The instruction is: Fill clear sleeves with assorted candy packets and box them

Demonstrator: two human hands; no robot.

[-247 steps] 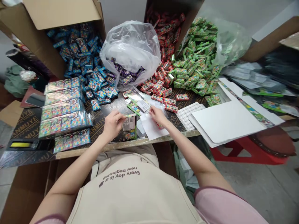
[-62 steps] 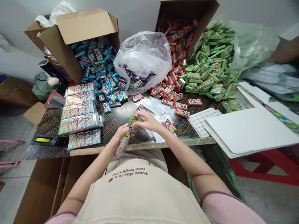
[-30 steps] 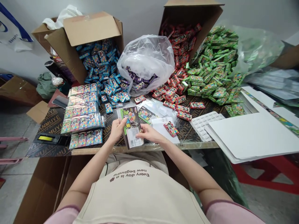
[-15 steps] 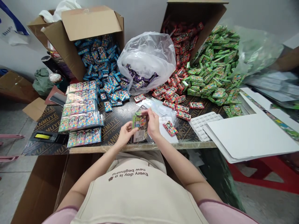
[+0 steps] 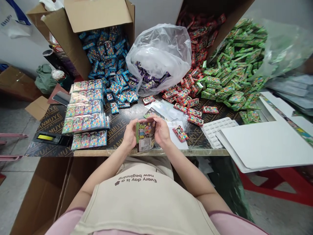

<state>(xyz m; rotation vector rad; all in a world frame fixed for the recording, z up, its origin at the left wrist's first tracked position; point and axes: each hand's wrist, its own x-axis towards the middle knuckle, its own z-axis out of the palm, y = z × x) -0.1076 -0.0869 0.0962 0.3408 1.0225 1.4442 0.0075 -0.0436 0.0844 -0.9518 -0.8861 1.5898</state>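
Note:
Close to the table's front edge, my left hand and my right hand hold a flat, dark printed packet with a green side edge between them. Fingers of each hand wrap round one side of it, and its face tilts up toward me. Just beyond my fingers lie a dark printed card and clear plastic sleeves. To the right of my right hand, one small red box rests on a white sheet.
Stacked multi-coloured box sets stand at left. Behind are blue boxes spilling from a carton, a clear bag of purple boxes, red boxes and green boxes. Label sheets and white boards lie at right.
My left hand has moved up along the packet's left side, and both hands now cup it from either side. The packet stands more upright. The whole view has shifted slightly.

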